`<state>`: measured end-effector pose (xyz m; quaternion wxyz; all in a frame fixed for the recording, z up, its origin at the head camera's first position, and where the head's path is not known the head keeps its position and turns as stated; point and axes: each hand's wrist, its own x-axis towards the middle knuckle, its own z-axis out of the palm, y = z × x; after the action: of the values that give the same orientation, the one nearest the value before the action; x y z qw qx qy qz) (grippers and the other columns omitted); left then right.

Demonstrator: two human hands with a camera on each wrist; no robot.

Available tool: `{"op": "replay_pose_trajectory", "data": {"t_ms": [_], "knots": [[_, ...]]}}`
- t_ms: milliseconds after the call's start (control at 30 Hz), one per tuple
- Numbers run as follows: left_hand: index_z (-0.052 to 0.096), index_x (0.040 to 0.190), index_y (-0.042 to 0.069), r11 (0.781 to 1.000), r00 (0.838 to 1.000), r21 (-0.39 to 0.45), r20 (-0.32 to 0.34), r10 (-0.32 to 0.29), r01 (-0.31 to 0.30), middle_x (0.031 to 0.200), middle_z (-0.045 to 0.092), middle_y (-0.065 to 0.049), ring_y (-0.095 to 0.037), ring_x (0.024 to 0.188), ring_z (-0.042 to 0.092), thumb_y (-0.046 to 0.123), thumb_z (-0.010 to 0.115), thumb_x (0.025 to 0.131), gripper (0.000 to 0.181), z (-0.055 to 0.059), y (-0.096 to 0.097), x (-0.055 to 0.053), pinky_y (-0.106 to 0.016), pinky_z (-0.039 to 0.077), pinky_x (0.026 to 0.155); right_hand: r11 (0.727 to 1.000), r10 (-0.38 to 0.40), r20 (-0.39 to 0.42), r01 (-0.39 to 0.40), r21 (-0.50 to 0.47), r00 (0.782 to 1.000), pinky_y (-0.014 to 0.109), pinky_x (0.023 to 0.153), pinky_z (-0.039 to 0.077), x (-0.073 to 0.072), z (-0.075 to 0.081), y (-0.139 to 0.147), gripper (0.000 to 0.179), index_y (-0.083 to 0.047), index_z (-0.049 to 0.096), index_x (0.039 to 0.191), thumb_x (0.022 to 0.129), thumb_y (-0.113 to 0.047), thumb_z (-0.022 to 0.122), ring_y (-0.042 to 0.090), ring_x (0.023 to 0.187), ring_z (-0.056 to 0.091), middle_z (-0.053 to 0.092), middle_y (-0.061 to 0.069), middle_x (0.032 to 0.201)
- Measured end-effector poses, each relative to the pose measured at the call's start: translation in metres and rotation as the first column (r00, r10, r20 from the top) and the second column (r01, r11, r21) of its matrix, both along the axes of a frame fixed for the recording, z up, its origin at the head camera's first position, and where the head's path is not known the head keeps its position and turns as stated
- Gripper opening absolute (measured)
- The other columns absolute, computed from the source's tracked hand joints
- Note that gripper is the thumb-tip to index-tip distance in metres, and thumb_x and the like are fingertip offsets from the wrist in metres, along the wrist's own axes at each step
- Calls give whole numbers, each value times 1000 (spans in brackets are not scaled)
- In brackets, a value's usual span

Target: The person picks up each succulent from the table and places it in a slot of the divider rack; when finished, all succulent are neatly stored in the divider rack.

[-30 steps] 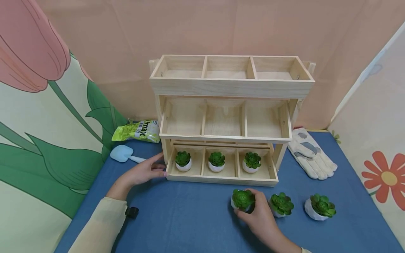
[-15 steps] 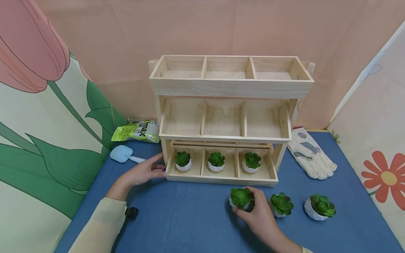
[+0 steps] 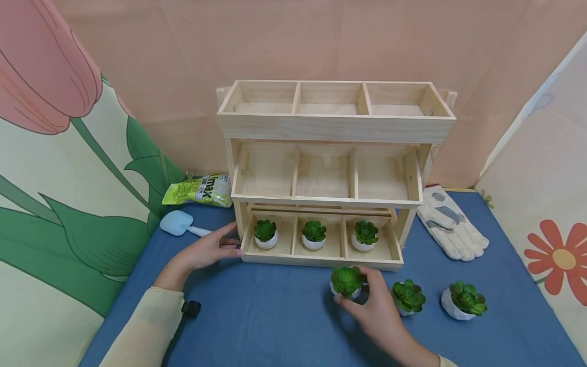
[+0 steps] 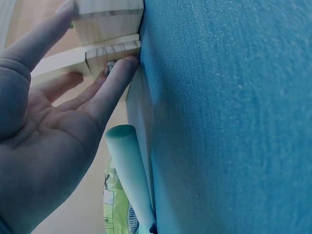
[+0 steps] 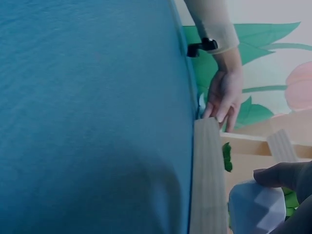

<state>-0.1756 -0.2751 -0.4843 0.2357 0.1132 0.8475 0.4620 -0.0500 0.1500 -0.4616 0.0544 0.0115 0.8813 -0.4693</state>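
My right hand (image 3: 378,311) holds a potted succulent (image 3: 346,281) by its white faceted pot (image 5: 257,207), thumb and fingers round the sides, in front of the wooden shelf's bottom tray (image 3: 321,261). At that tray's left end, my left hand (image 3: 213,247) rests its fairly straight fingers on the wood; in the left wrist view its fingertips (image 4: 129,61) touch the side of the shelf's leg. Three small succulents, left (image 3: 265,232), middle (image 3: 314,234) and right (image 3: 365,235), sit one to each compartment of the bottom tray. Two more, one nearer (image 3: 408,296) and one farther right (image 3: 464,300), stand on the blue cloth.
The shelf's middle tray (image 3: 327,199) and top tray (image 3: 337,127) rise behind, each with three compartments. Left of the shelf lie a light-blue hand trowel (image 3: 177,223) and a green bag (image 3: 197,189). A pair of work gloves (image 3: 451,224) lies to the right.
My right hand has carried the potted succulent a little away from me and slightly left, closer to the bottom tray. The left hand has stayed at the shelf's end.
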Motion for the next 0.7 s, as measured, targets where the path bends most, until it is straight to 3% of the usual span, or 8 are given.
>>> {"op": "replay_pose_trajectory", "data": {"t_ms": [467,700], "knots": [[9,174,18,1000,1000,6,9,5,-6,177,21,-24,-48,152,48,28,75,103,97,0,0,0,-58,51,119,999,8,-16,-9,-34,1000,52,106,54,-13,39,-6,75,-3,52,146,85,-21,92,31,124,60,54,18,140],[9,174,18,1000,1000,15,4,-5,5,177,21,-24,-48,152,48,28,74,103,97,-2,0,-2,-58,51,119,999,23,-34,-25,-43,999,49,101,57,-23,62,-9,80,-6,49,151,86,-25,92,32,123,61,56,16,141]]}}
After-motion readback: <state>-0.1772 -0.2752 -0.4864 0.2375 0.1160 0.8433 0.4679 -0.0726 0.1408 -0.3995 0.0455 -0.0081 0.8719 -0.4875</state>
